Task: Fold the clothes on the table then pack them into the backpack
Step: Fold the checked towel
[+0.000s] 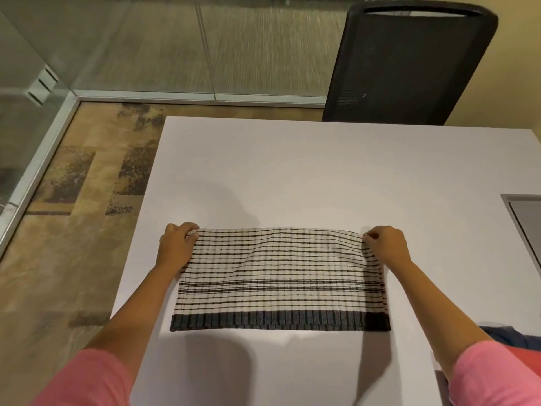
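Observation:
A cream cloth with dark check lines and a grey-black band along its near edge [281, 276] lies folded into a wide rectangle on the white table [292, 171]. My left hand [175, 246] pinches its far left corner. My right hand [386, 246] pinches its far right corner. Both far corners are held slightly off the table while the near edge rests flat. No backpack is in view.
A black mesh office chair [409, 63] stands behind the table's far edge. A grey flat panel [524, 218] sits at the right edge of the table. Dark blue and red fabric [515, 341] lies at the near right. Patterned carpet and glass walls are to the left.

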